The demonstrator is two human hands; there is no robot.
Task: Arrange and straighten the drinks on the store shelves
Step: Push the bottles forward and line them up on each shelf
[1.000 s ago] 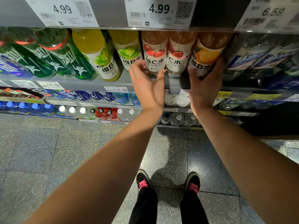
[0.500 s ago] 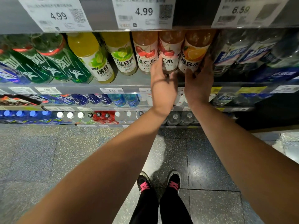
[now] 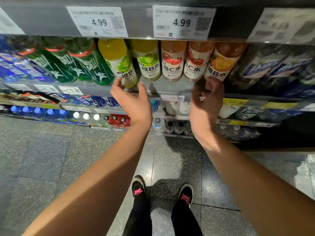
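A row of vitamin drink bottles stands on the shelf in front of me: a yellow lime bottle (image 3: 119, 63), a second lime bottle (image 3: 148, 60), two cherry bottles (image 3: 173, 61) (image 3: 196, 60) and an orange bottle (image 3: 221, 62). My left hand (image 3: 134, 103) is open just below the yellow lime bottle, fingers spread, holding nothing. My right hand (image 3: 206, 103) hangs open below the orange bottle, its fingertips close to the bottle's base; whether they touch is unclear.
Green bottles (image 3: 85, 65) fill the shelf to the left and dark blue-labelled bottles (image 3: 265, 67) to the right. Price tags (image 3: 100, 21) hang on the shelf edge above. Lower shelves (image 3: 95, 108) hold more bottles. My shoes (image 3: 139, 186) stand on the speckled floor.
Both hands have come off the cherry and orange bottles and dropped lower. My left hand moved left to below the yellow lime bottle and opened. The view shifted right.
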